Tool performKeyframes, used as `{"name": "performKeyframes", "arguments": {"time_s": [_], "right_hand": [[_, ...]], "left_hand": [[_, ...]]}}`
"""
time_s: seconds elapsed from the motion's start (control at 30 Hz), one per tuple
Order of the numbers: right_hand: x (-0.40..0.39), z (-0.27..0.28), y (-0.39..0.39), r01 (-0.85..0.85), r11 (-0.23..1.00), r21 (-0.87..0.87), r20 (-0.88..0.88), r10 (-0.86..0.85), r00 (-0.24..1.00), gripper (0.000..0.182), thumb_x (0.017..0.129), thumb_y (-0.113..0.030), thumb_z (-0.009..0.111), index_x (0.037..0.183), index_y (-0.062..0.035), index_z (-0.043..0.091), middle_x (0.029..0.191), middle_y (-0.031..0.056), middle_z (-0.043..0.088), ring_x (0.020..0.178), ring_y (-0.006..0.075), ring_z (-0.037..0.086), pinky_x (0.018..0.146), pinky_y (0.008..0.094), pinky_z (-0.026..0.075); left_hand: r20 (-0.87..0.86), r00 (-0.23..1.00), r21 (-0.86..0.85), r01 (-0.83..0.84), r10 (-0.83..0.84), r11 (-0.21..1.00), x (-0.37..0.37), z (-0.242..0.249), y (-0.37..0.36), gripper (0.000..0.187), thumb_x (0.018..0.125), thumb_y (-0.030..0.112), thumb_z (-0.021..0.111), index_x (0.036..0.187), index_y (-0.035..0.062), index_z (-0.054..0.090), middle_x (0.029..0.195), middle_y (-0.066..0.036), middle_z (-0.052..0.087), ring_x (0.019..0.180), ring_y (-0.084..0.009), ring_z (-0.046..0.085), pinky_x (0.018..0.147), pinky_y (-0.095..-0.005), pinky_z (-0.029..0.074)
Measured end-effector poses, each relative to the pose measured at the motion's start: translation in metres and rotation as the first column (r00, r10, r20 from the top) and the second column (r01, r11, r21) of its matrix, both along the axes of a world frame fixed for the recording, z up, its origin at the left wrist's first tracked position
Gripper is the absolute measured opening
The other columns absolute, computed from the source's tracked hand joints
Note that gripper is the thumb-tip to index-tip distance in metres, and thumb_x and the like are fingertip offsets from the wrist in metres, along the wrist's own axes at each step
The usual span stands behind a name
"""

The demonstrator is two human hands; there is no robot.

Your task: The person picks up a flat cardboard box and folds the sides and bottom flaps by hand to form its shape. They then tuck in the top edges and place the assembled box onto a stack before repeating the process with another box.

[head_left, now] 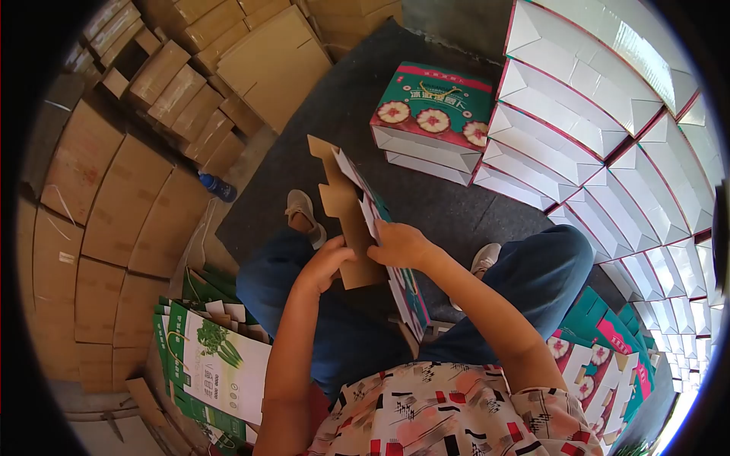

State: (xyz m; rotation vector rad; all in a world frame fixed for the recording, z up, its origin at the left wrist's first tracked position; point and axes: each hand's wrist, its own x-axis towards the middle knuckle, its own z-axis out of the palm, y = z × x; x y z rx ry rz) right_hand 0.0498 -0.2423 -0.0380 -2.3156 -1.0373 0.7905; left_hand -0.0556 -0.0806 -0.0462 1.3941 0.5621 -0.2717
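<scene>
A flat gift carton (416, 299) with green and pink print stands on edge between my knees. Against its left side lies a brown cardboard piece (351, 216) with a notched edge and tabs. My left hand (331, 261) is closed on the brown cardboard, its fingers partly hidden. My right hand (403, 245) grips the printed carton from the right, its thumb side near the brown cardboard. The carton's lower end reaches down toward my lap.
Finished-looking printed boxes (433, 106) are stacked ahead, beside a tall wall of white-sided boxes (563, 99). Brown cartons (125, 197) pile up at left. Flat green cartons (220, 357) lie by my left knee, pink-green ones (601, 365) at right. A blue bottle (217, 187) stands left.
</scene>
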Motion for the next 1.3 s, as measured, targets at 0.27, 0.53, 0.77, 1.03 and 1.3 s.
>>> {"name": "performKeyframes", "arguments": {"time_s": [0.27,0.53,0.77,1.03,1.3], "right_hand": [[0.028,-0.002,-0.021,0.025,0.993,0.117,0.067,-0.033,0.997,0.032,0.08,-0.027,0.053,0.093,0.002,0.06,0.083,0.0265,0.062,0.084,0.042,0.06,0.075,0.0459,0.047],[0.106,0.055,-0.062,0.263,0.949,0.175,-0.048,-0.259,0.965,0.023,0.078,-0.02,0.05,0.079,0.0,0.061,0.071,0.0194,0.064,0.067,0.0312,0.064,0.066,0.0412,0.049],[0.115,0.045,-0.051,0.151,0.985,0.081,0.032,-0.154,0.988,0.023,0.076,-0.019,0.049,0.074,0.0008,0.061,0.062,0.0149,0.062,0.063,0.0284,0.064,0.062,0.0383,0.049],[0.132,-0.01,-0.056,0.092,0.993,0.068,0.274,-0.107,0.956,0.031,0.075,-0.025,0.051,0.076,0.0032,0.063,0.079,0.0242,0.063,0.084,0.0392,0.061,0.076,0.0453,0.048],[0.031,0.063,-0.081,-0.163,0.848,0.504,0.696,-0.287,0.658,0.036,0.08,-0.021,0.065,0.109,-0.0019,0.055,0.103,0.015,0.059,0.093,0.033,0.059,0.078,0.0427,0.049]], "left_hand": [[0.008,1.0,0.341,0.007,-0.011,0.94,0.047,0.004,0.019,0.047,0.077,0.008,0.052,0.122,-0.0064,0.047,0.11,-0.015,0.059,0.101,-0.025,0.059,0.081,-0.0324,0.048],[0.231,0.91,0.893,-0.058,-0.345,0.445,0.033,0.036,-0.04,0.079,0.073,0.003,0.052,0.14,-0.0096,0.014,0.143,-0.027,0.024,0.132,-0.0353,0.03,0.105,-0.0379,0.03],[-0.02,0.893,0.996,0.056,-0.449,0.068,0.042,0.019,-0.079,0.081,0.07,0.004,0.055,0.137,-0.0172,0.014,0.142,-0.034,0.021,0.133,-0.0432,0.024,0.106,-0.0512,0.023],[-0.108,0.854,0.991,0.134,-0.508,0.014,0.068,-0.02,-0.101,0.077,0.068,0.012,0.058,0.134,-0.0155,0.028,0.141,-0.033,0.024,0.131,-0.0453,0.024,0.105,-0.0485,0.023],[-0.077,0.873,0.996,0.087,-0.481,-0.002,0.069,-0.03,-0.108,0.075,0.068,0.015,0.057,0.133,-0.013,0.031,0.14,-0.03,0.028,0.131,-0.0425,0.025,0.105,-0.0465,0.023]]}}
